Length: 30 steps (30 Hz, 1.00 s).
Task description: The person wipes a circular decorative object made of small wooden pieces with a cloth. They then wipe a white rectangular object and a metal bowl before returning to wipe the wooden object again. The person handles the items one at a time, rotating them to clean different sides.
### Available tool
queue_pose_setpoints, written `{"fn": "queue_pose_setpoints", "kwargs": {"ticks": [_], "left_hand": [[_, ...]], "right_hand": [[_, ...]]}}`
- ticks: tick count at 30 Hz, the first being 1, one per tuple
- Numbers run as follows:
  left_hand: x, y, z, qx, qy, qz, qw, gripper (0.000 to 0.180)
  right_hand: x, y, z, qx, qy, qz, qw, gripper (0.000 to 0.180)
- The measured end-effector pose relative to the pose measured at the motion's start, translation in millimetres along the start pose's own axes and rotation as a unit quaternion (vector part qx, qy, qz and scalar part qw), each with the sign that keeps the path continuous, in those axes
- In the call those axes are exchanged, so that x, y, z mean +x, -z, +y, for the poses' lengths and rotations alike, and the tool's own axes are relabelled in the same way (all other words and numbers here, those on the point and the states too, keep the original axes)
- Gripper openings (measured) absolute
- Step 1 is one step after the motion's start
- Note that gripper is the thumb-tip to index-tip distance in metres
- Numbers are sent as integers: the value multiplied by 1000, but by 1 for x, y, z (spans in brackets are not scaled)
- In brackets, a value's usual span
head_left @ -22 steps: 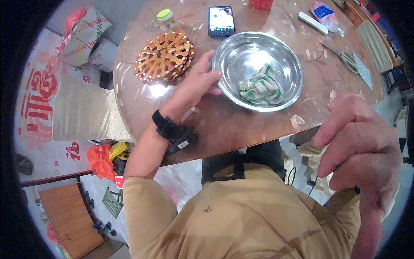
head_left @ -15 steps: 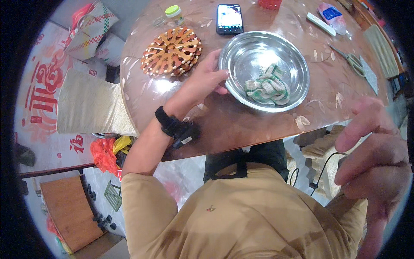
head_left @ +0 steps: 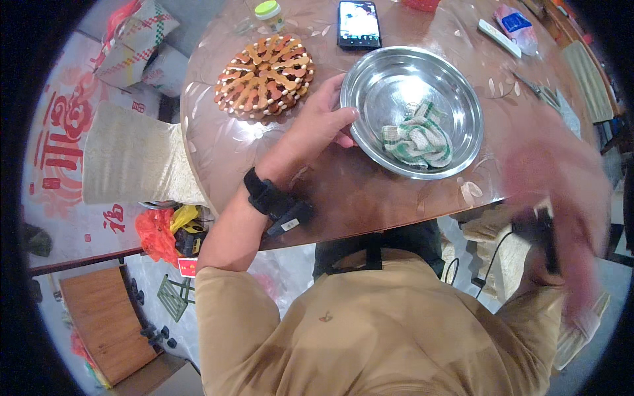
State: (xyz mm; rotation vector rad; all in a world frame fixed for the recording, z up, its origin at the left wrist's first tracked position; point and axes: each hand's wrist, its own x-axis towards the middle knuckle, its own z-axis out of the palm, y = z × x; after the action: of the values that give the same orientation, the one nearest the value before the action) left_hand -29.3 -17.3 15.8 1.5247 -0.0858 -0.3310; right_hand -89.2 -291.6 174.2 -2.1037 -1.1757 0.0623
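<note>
A shiny steel basin [head_left: 370, 86] stands on the table, with a crumpled white-and-green checked cloth [head_left: 422, 140] lying inside it. My left hand [head_left: 325, 117] holds the basin's left rim, thumb on top and the other fingers mostly out of sight behind the edge. Off to the right, above the table's near edge, my right hand [head_left: 555, 158] is smeared by motion, so its fingers cannot be made out. It is apart from the basin.
A brown slatted wooden trivet [head_left: 264, 78] lies left of the basin. Behind stand a green-lidded jar [head_left: 269, 14] and a phone [head_left: 358, 25] with a lit screen. Scissors [head_left: 538, 89], a white bar-shaped object [head_left: 499, 37] and a blue-and-pink packet [head_left: 517, 30] lie at the right.
My right hand has swung up and forward toward the table's right side. The left hand keeps its hold on the basin. The whole view has shifted slightly.
</note>
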Motion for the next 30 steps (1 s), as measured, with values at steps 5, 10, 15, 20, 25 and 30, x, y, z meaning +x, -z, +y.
{"fn": "queue_pose_setpoints", "kwargs": {"ticks": [5,10,15,20,25,30], "left_hand": [[-4,1,2,-11,-5,1,1000,63],[-1,2,-4,-11,-9,8,1000,64],[0,6,-3,-21,-1,-13,1000,64],[3,4,-5,-24,-19,-11,999,63],[2,0,-8,-16,-19,14,1000,61],[-10,-3,1,109,-99,42,988,63]], "right_hand": [[22,-59,92,-197,8,-44,979,33],[37,-66,110,-93,0,-157,983,27],[63,-59,132,-175,46,-60,982,20],[64,-60,165,-245,-6,-50,968,21],[35,-64,125,-91,-28,-125,988,27],[18,-48,95,158,-85,-37,983,30]]}}
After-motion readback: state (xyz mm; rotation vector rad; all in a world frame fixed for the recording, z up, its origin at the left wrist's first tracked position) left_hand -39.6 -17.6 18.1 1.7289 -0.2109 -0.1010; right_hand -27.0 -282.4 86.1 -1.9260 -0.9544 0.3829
